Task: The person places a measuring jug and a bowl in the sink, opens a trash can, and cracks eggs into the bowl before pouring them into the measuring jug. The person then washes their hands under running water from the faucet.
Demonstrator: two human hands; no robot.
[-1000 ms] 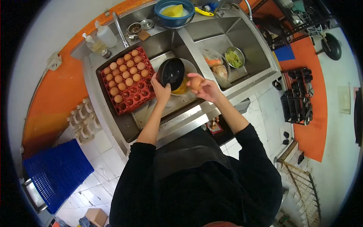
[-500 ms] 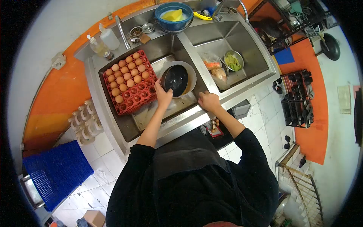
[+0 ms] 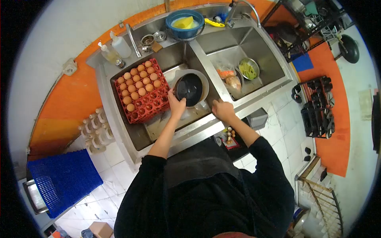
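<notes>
My left hand (image 3: 177,105) grips the rim of a black bowl (image 3: 189,89), thumb on the near edge. The bowl is held over a wider, pale container (image 3: 205,84) with brownish contents partly showing at its side, in the left sink basin (image 3: 166,135). My right hand (image 3: 223,110) is closed by the near end of the divider between the basins; whatever its curled fingers hold, if anything, is hidden. Left of the bowl, a stack of red egg trays (image 3: 152,106) stands in the same basin, brown eggs (image 3: 141,91) filling much of the top one.
In the right basin are a bowl of green peelings (image 3: 248,69) and bagged food (image 3: 233,83). Along the back ledge stand a blue bucket (image 3: 181,33) with a yellow sponge, taps and pump bottles (image 3: 120,47). A bin with eggshells (image 3: 230,137) sits below the front edge.
The whole view has shifted slightly right and down with my head. My left hand still holds the black bowl over the pale container, and my right hand stays closed by the divider.
</notes>
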